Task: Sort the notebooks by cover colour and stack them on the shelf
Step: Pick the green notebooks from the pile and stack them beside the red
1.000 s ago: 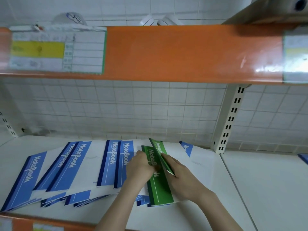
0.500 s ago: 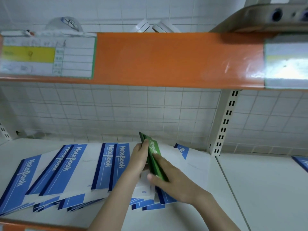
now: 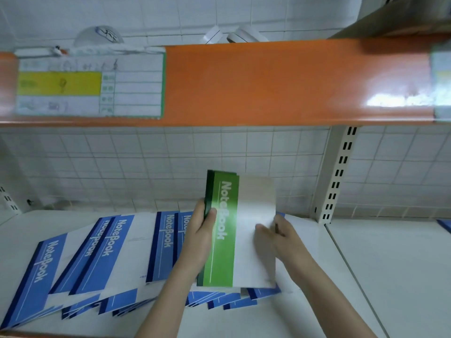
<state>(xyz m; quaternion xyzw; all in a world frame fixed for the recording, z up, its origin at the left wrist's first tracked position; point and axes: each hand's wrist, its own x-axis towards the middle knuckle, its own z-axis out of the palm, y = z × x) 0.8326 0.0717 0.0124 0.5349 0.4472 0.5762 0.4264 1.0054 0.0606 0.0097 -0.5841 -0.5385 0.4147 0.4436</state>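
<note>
Head view: our left hand [image 3: 203,236] and right hand [image 3: 275,236] pinch the thin, floppy green-and-white paper notebooks [image 3: 240,230] by their side edges; light, likely slippery.

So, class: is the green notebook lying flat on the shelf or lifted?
Lifted: the green notebook is raised, cover facing us, gripped by the left hand and right hand.

1. The green notebooks [image 3: 223,230] hide most of the right hand's fingers [image 3: 262,229] and some of the blue notebooks [image 3: 97,254].
2. The label [image 3: 90,85] on the orange beam [image 3: 280,86] is too blurred to read.
3. The leftmost blue notebook runs off the lower left edge.
4. Items on the upper shelf show only their tops.
</note>
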